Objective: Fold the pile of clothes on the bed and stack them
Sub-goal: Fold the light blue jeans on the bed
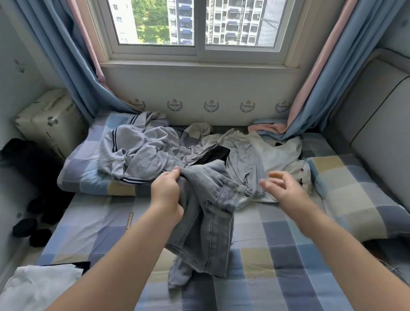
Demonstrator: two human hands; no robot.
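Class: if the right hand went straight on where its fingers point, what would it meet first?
Probably the right hand meets the grey jeans, which the left hand grips; depth is unclear.

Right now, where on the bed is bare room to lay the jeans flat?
Bare checked sheet lies right of the grey denim jeans, below the right checked pillow. A smaller patch lies left of them, between the left pillow and white cloth. Under the window, the clothes pile is crowded.
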